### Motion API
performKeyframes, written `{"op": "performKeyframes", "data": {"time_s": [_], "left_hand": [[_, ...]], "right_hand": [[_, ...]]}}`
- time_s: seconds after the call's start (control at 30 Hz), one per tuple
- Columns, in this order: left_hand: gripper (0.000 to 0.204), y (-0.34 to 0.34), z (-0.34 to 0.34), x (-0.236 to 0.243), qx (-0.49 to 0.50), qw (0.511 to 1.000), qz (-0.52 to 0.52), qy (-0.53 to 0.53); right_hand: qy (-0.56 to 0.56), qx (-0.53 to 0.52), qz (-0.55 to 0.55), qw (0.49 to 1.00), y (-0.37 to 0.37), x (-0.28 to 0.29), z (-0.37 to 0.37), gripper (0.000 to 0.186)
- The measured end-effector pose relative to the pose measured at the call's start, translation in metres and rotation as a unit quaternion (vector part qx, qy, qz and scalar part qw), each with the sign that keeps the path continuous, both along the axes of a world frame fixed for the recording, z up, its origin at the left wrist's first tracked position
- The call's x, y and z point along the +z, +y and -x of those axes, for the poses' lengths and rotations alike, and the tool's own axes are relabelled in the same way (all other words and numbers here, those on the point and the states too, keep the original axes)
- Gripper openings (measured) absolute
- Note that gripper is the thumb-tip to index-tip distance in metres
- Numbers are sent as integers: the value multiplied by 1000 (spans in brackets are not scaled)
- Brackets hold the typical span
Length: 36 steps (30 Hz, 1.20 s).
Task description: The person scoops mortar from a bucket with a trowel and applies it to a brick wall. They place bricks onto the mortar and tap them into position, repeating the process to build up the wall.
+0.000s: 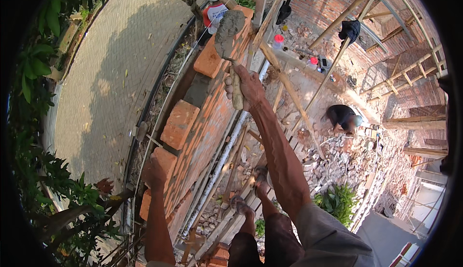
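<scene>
The right hand (249,87), in the upper middle of the frame, had its fingers wrapped around the handle of a trowel (237,93). The blade pointed toward the top edge, its face covered with grey mortar (228,30). The left hand (154,174), left of and below centre, touched the left side of an orange brick (165,160) on top of a brick wall (210,117); whether its fingers gripped the brick or only rested against it, I could not tell. Farther up the wall lay a second brick (180,124), then a bare patch of mortar bed (197,91), then a third brick (208,60). Right of centre, a co-worker (340,116) crouched beside rubble (337,156). A paved road (111,69) filled the upper left.
</scene>
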State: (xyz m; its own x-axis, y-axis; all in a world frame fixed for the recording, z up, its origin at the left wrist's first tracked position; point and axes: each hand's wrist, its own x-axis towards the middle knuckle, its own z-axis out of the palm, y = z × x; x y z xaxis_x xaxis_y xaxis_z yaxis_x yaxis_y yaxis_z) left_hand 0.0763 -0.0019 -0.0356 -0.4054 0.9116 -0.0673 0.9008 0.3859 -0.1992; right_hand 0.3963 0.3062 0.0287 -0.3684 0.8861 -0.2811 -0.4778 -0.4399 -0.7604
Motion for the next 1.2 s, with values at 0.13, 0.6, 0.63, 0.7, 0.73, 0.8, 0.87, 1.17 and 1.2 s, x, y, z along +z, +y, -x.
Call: {"op": "performKeyframes", "data": {"time_s": [0.13,0.6,0.63,0.7,0.73,0.8,0.87,1.17,1.2], "left_hand": [[34,0,-1,0,-32,998,-36,30],[50,9,-17,19,61,991,119,-10],[55,10,-18,21,69,987,141,-12],[43,11,-18,22,92,988,124,-30],[37,12,-17,21,106,990,82,-46],[37,12,-16,19,129,987,68,-69],[51,11,-14,17,148,979,113,-87],[16,1,-10,1,-11,997,-36,72],[17,1,-10,1,-8,997,-43,64]], "right_hand": [[333,79,141,929,59,-12,35,42],[-722,-16,-460,516,49,14,-54,36],[-744,8,-465,479,56,14,-56,37],[-755,27,-491,434,64,10,-58,38],[-747,12,-497,442,67,8,-58,36],[-744,22,-483,462,68,5,-59,33],[-750,32,-465,469,67,5,-60,31],[-742,-27,-440,506,64,-4,-59,27],[-747,-34,-433,503,62,-6,-59,27]]}}
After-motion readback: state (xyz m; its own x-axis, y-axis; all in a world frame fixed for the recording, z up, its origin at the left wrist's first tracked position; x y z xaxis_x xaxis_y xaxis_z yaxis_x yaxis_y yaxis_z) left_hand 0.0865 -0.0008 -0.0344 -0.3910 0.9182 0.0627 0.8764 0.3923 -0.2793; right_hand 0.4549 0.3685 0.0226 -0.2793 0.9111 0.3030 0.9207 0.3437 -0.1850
